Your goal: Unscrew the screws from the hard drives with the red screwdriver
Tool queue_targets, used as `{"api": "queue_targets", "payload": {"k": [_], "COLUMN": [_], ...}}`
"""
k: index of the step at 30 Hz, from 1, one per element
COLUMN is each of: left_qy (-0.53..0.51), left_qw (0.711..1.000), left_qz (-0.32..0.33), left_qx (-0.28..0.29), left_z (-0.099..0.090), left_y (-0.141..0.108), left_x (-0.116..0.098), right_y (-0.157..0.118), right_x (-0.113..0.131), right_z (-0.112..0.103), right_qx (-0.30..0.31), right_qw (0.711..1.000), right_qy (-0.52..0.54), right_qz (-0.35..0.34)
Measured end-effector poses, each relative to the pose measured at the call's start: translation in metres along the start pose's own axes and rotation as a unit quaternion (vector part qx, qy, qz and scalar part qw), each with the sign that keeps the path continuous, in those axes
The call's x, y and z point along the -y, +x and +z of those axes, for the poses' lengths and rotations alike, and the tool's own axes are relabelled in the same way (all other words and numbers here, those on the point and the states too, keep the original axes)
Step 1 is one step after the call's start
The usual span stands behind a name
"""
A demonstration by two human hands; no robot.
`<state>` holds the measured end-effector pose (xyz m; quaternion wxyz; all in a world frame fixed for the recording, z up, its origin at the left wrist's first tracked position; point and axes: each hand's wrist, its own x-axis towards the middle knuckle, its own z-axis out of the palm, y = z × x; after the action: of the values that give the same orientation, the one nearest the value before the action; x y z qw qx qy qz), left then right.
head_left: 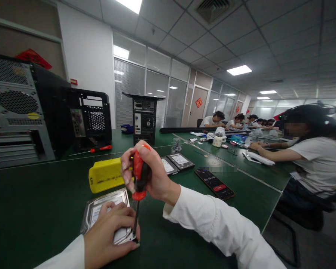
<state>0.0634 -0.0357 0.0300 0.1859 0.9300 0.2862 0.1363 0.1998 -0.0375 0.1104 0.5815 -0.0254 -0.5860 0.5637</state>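
A silver hard drive (116, 196) lies on the green table (58, 186), partly hidden by my left hand (114, 226). The fingers of that hand are bent over the drive, with the thumb and fingertips at its near right corner. My right hand (156, 177) is wrapped round the red and black handle of a screwdriver (140, 175). The shaft points down, and its tip meets the drive's near right corner, beside my left fingertips. Whether a screw sits under the tip is too small to tell. Just behind the drive is a yellow plastic bin (105, 175).
Two more hard drives (180, 160) and a phone (214, 184) with a running timer lie to the right. Another screwdriver (100, 149) lies at the back left, near computer cases (49, 108). A person (316, 160) sits at right; others work farther off.
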Motion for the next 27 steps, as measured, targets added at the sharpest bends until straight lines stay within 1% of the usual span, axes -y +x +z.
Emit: {"api": "queue_targets", "payload": {"k": [2,5,10,15,20,24,27], "left_qy": [-0.002,-0.004,0.010,0.006,0.018,0.014,0.009], "left_qw": [1.000,1.000,1.000,1.000,0.999,1.000,1.000], "left_qz": [-0.002,-0.001,0.008,0.010,0.026,0.021,0.018], "left_qx": [0.003,-0.001,-0.001,0.007,-0.011,0.002,0.007], "left_z": [-0.0002,-0.0006,-0.0003,0.0011,0.0034,0.0044,0.0034], "left_y": [0.0002,0.0002,0.0003,0.0004,0.0004,0.0009,0.0008], "left_x": [-0.0001,-0.0006,0.0000,0.0033,0.0069,0.0082,0.0073], "right_y": [-0.0007,-0.0011,0.0003,-0.0003,0.0007,0.0013,-0.0002], "right_x": [0.0005,0.0013,0.0023,0.0025,0.0012,0.0014,0.0024], "right_z": [0.0016,0.0021,-0.0010,-0.0010,-0.0013,-0.0001,0.0030], "right_qx": [-0.001,-0.008,0.022,0.017,0.011,0.030,0.010], "right_qw": [1.000,1.000,0.999,0.997,0.999,0.999,1.000], "right_qy": [-0.011,0.004,0.036,0.054,0.025,0.009,-0.008], "right_qz": [0.001,0.009,0.019,0.053,0.034,0.007,0.016]}}
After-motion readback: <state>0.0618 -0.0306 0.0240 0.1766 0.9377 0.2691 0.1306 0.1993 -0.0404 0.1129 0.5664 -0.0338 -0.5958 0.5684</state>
